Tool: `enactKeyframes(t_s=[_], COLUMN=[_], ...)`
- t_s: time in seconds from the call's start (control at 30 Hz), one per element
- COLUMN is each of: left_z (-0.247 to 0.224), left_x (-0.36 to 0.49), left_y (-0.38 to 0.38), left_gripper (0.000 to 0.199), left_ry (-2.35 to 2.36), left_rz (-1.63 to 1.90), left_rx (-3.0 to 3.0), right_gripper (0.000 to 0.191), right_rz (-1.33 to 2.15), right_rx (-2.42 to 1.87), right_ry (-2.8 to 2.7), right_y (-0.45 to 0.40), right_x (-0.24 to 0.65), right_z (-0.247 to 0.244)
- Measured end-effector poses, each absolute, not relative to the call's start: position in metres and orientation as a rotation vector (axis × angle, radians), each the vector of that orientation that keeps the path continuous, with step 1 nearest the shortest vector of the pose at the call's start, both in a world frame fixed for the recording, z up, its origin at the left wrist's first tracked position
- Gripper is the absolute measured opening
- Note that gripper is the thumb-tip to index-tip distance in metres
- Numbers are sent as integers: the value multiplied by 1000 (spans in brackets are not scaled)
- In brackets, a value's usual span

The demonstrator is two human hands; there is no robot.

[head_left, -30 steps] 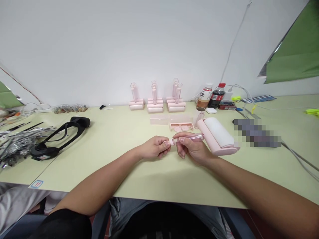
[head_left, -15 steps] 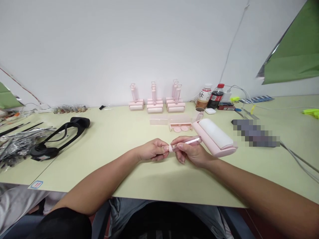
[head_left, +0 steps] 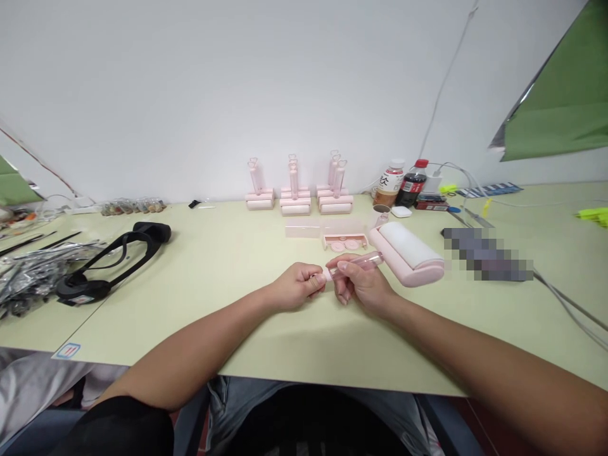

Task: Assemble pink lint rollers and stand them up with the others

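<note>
The pink roller (head_left: 406,250) had swung a bit toward the back edge of the bench (head_left: 213,253), and from far away I saw its clear handle (head_left: 372,260) slant right and back, the left hand (head_left: 297,286) pinching its end, the right hand (head_left: 368,286), nearer the roller, holding its middle.

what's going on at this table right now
A person is handling a clear pink handle: their left hand pinches its pale pink end, and their right hand holds its tube. A pink-and-white roller is at the far end, apparently joined on. Similar pink rollers stand near the wall, their handles upright.
</note>
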State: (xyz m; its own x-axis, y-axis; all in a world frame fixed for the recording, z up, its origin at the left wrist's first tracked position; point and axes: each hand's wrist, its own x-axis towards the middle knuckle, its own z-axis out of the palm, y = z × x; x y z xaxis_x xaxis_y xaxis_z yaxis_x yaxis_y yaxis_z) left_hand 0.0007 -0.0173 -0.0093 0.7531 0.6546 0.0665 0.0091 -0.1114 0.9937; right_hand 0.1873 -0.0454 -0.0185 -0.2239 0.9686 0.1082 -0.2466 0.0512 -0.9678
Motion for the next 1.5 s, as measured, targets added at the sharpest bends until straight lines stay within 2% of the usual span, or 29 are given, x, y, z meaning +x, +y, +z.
enactKeyframes(t_s=[0.13, 0.63, 0.8, 1.0, 1.37, 1.5], left_z=[-8, -1, -2, 7, 1, 7], left_x=[-1, -1, -1, -1, 5, -5], left_y=[-15, -16, -15, -3, -8, 9], left_gripper=[48, 50, 50, 46, 50, 48], left_ry=[467, 442, 460, 571, 636, 656], left_rz=[392, 332, 340, 383, 410, 416], left_rx=[1371, 1233, 1272, 1431, 1470, 1788], right_gripper=[26, 22, 25, 24, 22, 21], right_rz=[1398, 1382, 1354, 1161, 1147, 1139], right_rx=[-799, -685, -742, -858, -937, -938], right_ry=[-1369, -1481, -1500, -1442, -1402, -1369], right_y=[-50, -51, -51, -51, -49, -49], right_x=[191, 198, 199, 196, 192, 190], right_z=[-13, -14, -13, -8, -3, -3])
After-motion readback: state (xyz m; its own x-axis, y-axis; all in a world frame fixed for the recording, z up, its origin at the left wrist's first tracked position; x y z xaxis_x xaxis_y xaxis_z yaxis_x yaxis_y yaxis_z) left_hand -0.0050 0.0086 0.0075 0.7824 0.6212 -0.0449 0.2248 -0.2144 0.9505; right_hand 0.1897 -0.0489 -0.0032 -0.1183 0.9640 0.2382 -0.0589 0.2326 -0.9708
